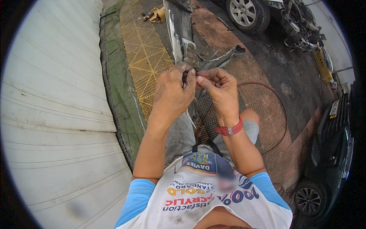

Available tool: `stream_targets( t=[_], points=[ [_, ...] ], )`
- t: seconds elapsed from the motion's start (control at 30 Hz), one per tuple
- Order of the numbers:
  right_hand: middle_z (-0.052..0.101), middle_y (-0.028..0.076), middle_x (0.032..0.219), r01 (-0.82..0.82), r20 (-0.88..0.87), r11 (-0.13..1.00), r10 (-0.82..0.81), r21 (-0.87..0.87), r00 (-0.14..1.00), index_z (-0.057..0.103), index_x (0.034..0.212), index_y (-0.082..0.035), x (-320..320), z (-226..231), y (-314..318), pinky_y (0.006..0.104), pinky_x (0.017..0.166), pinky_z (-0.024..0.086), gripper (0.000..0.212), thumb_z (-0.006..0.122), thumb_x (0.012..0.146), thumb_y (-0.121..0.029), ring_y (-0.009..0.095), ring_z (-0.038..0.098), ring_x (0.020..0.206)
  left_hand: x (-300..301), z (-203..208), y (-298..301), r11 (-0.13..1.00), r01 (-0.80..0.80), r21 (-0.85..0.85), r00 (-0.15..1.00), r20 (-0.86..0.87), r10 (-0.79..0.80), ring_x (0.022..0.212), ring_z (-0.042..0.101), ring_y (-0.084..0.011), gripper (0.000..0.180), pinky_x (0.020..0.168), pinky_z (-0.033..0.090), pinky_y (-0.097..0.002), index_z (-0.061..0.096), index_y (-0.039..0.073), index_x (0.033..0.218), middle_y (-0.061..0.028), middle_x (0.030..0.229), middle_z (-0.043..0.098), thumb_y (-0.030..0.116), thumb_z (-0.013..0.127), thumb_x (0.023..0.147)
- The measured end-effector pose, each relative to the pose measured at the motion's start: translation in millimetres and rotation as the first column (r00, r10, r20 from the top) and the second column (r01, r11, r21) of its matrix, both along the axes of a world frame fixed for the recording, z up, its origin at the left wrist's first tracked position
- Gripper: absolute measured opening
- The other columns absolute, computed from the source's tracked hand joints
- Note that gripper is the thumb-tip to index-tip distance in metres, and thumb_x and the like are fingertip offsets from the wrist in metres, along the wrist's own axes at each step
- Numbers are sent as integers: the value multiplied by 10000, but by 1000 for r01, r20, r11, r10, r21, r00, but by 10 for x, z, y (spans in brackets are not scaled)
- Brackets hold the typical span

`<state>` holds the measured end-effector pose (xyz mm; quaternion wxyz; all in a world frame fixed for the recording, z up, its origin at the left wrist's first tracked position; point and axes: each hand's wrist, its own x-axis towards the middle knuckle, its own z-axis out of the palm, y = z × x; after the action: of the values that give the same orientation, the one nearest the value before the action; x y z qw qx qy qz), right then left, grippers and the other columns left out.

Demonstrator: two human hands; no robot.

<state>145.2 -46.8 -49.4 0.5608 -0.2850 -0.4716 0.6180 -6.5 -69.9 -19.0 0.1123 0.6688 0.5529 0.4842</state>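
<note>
a long, bent panel [190,49], grey and off-white with dark smudges, stretches from far to near around the middle; a curved arm juts right to a dark, ragged end.

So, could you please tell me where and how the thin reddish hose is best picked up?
The thin reddish hose is probably best pinched from above at its rightmost bend, by the right hand: it lies in a wide curve across the floor matting, to that hand's right.
</note>
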Motion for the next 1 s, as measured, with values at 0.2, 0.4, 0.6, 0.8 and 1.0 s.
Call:
stream_targets(
  t=[0.2,0.4,0.6,0.8,1.0],
  points=[
    [729,74,936,32,12,999,-32,-12,999,674,1038,44,-11,-20,47,275,752,578,182,767,917,-55,125,686,805,10,121,-52,992,91,-90,995,52,-86,532,545,-224,155,540,435,-341,680,-27,935,-139,671,612,122,653,967],
    [707,39,916,-157,8,987,157,-36,988,670,1063,22,132,-122,241,260,737,553,215,778,912,-88,113,669,829,7,-11,-75,994,70,84,998,-1,-70,565,589,-245,129,546,450,-362,649,-7,896,-128,719,627,107,698,931],
    [707,40,941,-119,-135,992,114,-36,984,682,1057,0,52,-142,130,266,794,556,190,777,908,-71,119,676,858,213,-390,-112,944,-174,281,984,87,155,568,559,-202,122,543,447,-324,659,27,879,-76,705,604,77,769,860],
    [721,41,967,36,94,989,-50,144,994,697,1020,14,121,-41,75,270,830,550,108,738,925,-17,107,676,890,269,-321,-108,973,-147,180,968,228,104,562,520,-125,134,535,412,-285,680,12,881,-27,650,564,100,781,879],
    [723,36,939,80,178,979,-114,189,977,696,992,22,174,24,70,253,818,540,76,712,954,-42,95,670,888,204,-124,-37,994,-63,93,967,250,38,548,534,-147,142,522,417,-309,651,1,868,-53,659,589,100,737,923]
  ],
)
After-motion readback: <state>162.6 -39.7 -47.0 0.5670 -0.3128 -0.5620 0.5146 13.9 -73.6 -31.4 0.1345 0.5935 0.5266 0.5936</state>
